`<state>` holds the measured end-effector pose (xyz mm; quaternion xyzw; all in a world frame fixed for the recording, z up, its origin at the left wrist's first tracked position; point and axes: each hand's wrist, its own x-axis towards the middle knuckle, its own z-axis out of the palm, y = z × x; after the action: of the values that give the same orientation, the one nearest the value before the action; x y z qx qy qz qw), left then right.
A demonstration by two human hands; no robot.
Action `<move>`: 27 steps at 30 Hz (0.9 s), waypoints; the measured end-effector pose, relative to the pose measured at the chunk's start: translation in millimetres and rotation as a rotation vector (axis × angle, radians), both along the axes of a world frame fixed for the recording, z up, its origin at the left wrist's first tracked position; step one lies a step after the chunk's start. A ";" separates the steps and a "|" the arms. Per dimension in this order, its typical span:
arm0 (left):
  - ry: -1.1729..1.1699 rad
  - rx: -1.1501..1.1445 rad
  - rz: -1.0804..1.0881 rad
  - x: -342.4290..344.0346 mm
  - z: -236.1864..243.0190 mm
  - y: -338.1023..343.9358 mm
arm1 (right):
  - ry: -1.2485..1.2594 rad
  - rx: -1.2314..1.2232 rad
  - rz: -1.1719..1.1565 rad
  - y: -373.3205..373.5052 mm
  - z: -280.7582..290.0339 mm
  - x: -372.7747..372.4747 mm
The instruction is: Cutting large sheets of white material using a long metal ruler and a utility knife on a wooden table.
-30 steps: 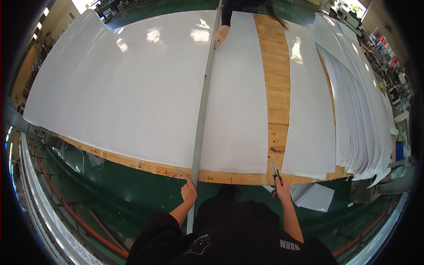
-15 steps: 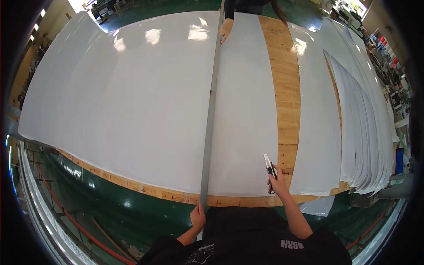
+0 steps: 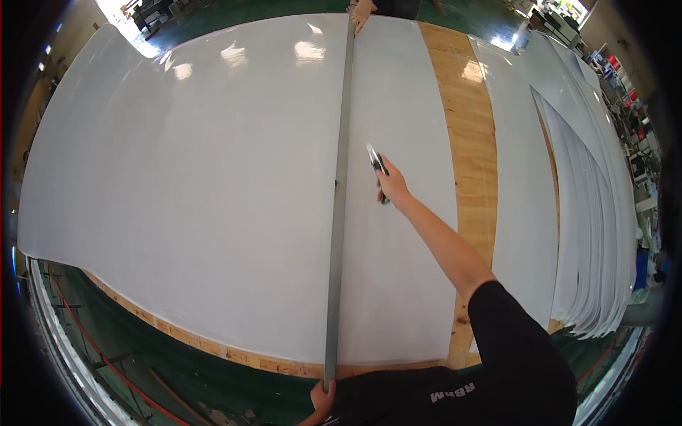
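A person's left hand point(image 3: 324, 399) grips the near end of a long grey bar point(image 3: 339, 220) at lower centre, while the right hand point(image 3: 393, 183), closed around a knife point(image 3: 376, 160), reaches mid-frame, right of the bar. The bar spans a white sheet point(image 3: 213, 199) on a wooden table point(image 3: 470, 156); a co-worker's hand point(image 3: 362, 14) is at its far end, top centre. The step appears to be lining up a cut; the next move likely calls for a steady bar and blade against its edge.

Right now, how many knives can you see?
1: the utility knife, held in the right hand over the white sheet, right of the grey bar. Others may be hidden in the background clutter.
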<state>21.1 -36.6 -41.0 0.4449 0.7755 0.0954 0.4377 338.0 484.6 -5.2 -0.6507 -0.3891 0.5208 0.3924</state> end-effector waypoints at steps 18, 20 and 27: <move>-0.139 0.098 0.279 10.3 7.9 5.9 | -0.213 0.251 -0.144 134.8 -39.0 5.3; -0.151 0.140 0.197 8.8 7.4 6.2 | -0.248 0.217 -0.147 143.8 -38.9 6.2; -0.186 -0.052 0.254 2.0 -5.6 -11.7 | -0.343 0.319 -0.161 189.6 -58.2 13.1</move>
<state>23.1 -48.2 -46.7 0.3209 0.7839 0.1705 0.5034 351.1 674.3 -63.4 -0.6883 -0.4741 0.3020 0.4585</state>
